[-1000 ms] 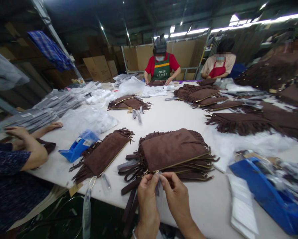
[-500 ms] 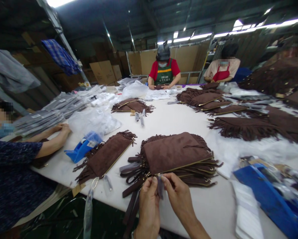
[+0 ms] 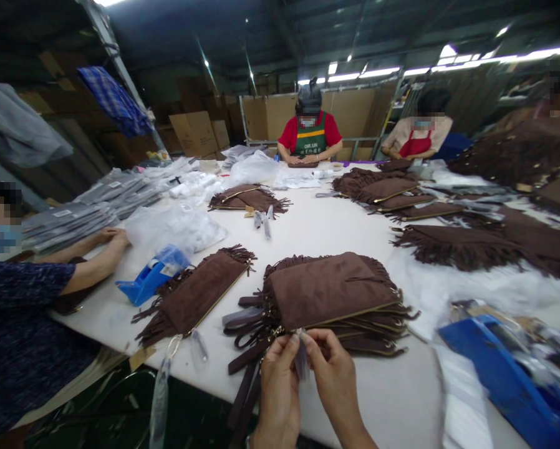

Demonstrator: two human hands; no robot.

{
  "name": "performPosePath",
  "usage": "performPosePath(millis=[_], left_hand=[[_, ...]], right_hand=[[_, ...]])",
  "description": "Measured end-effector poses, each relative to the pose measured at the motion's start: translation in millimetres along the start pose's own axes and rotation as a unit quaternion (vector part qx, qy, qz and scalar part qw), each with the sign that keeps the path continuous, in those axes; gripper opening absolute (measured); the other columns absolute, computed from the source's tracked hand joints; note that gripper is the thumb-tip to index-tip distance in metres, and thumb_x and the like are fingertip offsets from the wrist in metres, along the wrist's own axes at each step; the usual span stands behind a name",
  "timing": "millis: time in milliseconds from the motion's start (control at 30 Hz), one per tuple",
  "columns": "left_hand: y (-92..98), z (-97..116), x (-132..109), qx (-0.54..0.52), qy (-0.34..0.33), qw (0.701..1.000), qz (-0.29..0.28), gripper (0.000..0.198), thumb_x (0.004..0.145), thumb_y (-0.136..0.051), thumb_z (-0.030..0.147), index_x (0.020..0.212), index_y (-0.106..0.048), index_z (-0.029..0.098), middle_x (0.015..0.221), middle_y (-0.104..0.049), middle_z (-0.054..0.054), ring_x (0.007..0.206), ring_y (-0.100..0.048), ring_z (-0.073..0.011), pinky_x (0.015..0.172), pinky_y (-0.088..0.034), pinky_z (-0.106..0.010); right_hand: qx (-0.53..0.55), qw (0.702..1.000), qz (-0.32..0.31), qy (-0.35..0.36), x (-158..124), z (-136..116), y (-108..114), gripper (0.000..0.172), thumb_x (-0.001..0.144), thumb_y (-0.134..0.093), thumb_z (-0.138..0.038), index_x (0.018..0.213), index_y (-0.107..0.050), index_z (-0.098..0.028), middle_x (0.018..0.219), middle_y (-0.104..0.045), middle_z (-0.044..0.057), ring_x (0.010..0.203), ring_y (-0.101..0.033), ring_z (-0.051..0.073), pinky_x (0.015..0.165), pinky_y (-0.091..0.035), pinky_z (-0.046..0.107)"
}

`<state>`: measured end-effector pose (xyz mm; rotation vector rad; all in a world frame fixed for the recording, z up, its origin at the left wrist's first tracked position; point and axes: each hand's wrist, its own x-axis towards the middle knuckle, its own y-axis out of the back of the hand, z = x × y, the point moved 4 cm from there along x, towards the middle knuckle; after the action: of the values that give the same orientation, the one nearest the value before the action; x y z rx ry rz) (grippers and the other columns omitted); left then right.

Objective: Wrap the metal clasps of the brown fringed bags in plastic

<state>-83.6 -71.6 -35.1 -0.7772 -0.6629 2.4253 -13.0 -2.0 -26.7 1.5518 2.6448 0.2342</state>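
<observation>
A stack of brown fringed pouches with gold zips lies on the table in front of me, dark straps hanging off its left side. At the near corner of the top pouch, my left hand and my right hand are closed in a pinch, fingertips nearly touching. Between them hangs a small greyish strip that looks wrapped in clear plastic, its upper end by the zip. The fingers partly hide how it joins the pouch.
Left of the stack lie another fringed pouch and a blue tape dispenser. A blue bin with plastic-wrapped pieces stands at right. More pouches lie farther back. Co-workers sit left and across the table.
My right fingers have come a little closer to my left around the strip. The view has shifted slightly. Across the table, the co-worker's hands now rest lower on a brown piece.
</observation>
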Motion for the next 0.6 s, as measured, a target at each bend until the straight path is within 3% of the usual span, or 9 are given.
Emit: performPosePath(millis=[133,267,433,600], left_hand=[[-5.6,7,0,-0.009,-0.032,0.999,0.006,0.012,0.075,-0.07,0.023,0.078,-0.065,0.013,0.081,-0.064,-0.004,0.078,-0.058,-0.0129,0.075,-0.046,-0.023],[-6.2,8,4,-0.011,-0.042,0.999,0.021,0.012,0.071,-0.069,0.019,0.069,-0.058,0.015,0.072,-0.06,0.0,0.072,-0.056,-0.0114,0.07,-0.047,-0.022],[2.7,-2,6,0.038,-0.047,0.998,0.03,0.017,0.069,-0.07,0.021,0.068,-0.053,0.018,0.068,-0.057,0.003,0.067,-0.055,-0.0108,0.066,-0.048,-0.021],[18.3,-6,-3,0.161,0.036,0.983,0.081,0.032,0.064,-0.075,0.041,0.085,-0.061,0.022,0.077,-0.067,-0.001,0.077,-0.064,-0.0206,0.065,-0.052,-0.029]], right_hand=[[-0.116,0.982,0.035,0.147,-9,-15,-2,0.016,0.093,-0.049,-0.031,0.092,-0.061,-0.02,0.087,-0.065,0.005,0.08,-0.062,0.017,0.072,-0.05,0.028],[-0.197,0.942,0.015,0.272,-16,-20,-7,0.02,0.095,-0.042,-0.017,0.105,-0.06,-0.019,0.094,-0.063,0.008,0.089,-0.062,0.017,0.08,-0.052,0.03],[-0.295,0.897,0.028,0.329,-23,-16,-9,0.024,0.094,-0.043,-0.011,0.111,-0.058,-0.015,0.097,-0.064,0.011,0.092,-0.061,0.019,0.077,-0.055,0.03],[-0.384,0.857,0.001,0.344,-31,-18,-15,0.019,0.089,-0.052,-0.015,0.106,-0.058,-0.011,0.089,-0.065,0.008,0.078,-0.06,0.021,0.063,-0.054,0.032]])
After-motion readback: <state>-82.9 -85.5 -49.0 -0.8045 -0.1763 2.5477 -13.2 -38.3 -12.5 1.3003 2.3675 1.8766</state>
